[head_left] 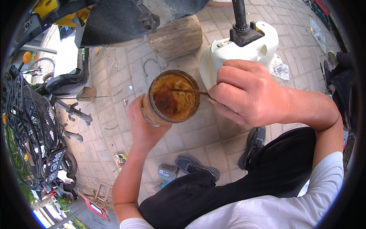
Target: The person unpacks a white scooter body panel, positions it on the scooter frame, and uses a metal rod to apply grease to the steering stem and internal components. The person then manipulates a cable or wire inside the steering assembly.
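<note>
In the middle of the head view, my left hand (143, 124) wraps round a round tin (149, 114), tilted so its mouth faces up toward me. Inside lies a thick brown and yellowish grease-like paste (183, 101), darker on the left side. A thin dark stick (190, 91) reaches over the rim into that paste. Its other end sits pinched between the thumb and fingers of my right hand (244, 91), just right of the tin. Whether the stick is metal or wood I cannot tell.
A white plastic scooter cover with a dark steering column (239, 23) stands behind my right hand. Beyond the tin, a wooden log (175, 36) lies under a dark vehicle panel (114, 23). Fork legs (76, 112) jut in from the left. A grey battery-like block (168, 171) rests by my shoe.
</note>
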{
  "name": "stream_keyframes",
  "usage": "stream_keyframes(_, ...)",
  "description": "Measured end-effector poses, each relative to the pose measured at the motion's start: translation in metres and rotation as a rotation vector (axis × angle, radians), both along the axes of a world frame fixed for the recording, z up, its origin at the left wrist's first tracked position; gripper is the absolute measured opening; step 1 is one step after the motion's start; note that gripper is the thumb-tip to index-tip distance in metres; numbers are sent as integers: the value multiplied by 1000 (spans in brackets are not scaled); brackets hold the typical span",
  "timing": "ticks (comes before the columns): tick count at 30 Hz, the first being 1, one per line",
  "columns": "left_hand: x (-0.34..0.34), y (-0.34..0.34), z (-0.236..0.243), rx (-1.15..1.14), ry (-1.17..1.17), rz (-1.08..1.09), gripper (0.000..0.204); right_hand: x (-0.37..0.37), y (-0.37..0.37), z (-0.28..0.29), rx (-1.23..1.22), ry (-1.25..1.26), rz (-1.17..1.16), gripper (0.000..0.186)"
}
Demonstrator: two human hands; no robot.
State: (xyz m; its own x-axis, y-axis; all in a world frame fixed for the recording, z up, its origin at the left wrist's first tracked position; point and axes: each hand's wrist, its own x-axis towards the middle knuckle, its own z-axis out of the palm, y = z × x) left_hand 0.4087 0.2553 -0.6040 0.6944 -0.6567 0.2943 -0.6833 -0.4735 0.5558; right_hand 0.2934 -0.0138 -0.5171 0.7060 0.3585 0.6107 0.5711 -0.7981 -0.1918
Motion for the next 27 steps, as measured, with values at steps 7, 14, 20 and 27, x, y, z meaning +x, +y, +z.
stream_keyframes(7, 7, 5, -13, -42, 249, 83, 89, -4, -2, 12, 105, 56, 44, 23)
stream_keyframes(14, 24, 27, -84, -284, 609, 139, 87, -19, -21, 43, 410, 212, -220, 12)
stream_keyframes(20, 30, 47, -147, -398, 579, 114, 81, -12, -44, 61, 985, 238, -287, 8)
stream_keyframes(27, -10, 132, -245, 166, 737, 221, 71, 30, 5, 15, 2221, 193, 243, 15)
